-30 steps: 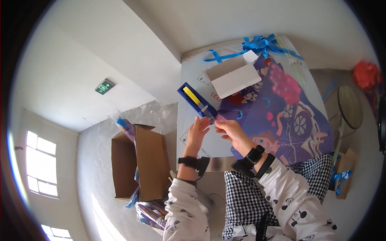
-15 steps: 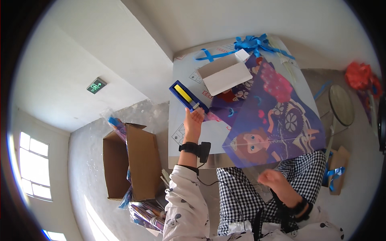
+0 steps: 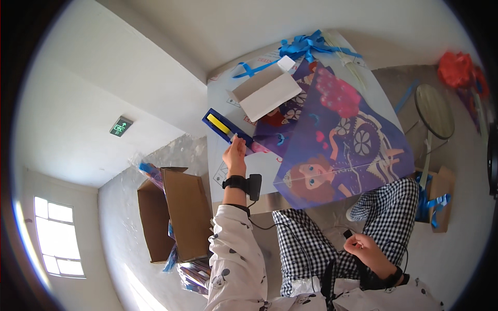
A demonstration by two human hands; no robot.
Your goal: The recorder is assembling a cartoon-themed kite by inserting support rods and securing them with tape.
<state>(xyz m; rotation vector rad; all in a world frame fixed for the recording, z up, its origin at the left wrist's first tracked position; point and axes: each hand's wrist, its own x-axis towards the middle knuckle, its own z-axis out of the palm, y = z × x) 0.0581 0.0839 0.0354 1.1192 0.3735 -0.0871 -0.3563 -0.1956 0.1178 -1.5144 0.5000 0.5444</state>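
Observation:
My left hand (image 3: pixel 236 153) is at the near end of a blue tape dispenser (image 3: pixel 244 136) with a yellow roll core. Its fingers are drawn together there, and what they pinch is hidden. Over my lap, my right hand (image 3: pixel 364 251) is closed, thumb against the curled fingers. A small black piece (image 3: pixel 348 235) shows beside its fingertips; whether the hand holds it I cannot tell. A large purple printed sheet (image 3: pixel 340 155) with a cartoon princess lies across the table's right side, its near edge by my knees.
An open white box (image 3: pixel 271 95) rests on the table (image 3: pixel 224 96), with blue ribbon (image 3: pixel 306 45) behind it. Left of the table stands an open cardboard box (image 3: pixel 187 215). To the right are a round-topped stool (image 3: pixel 434 111), a smaller carton (image 3: pixel 445 207) and a red bundle (image 3: pixel 455 70).
My left fingers have gathered together at the dispenser's end, where the hand was more open. My right hand has moved slightly lower. The whole view has shifted.

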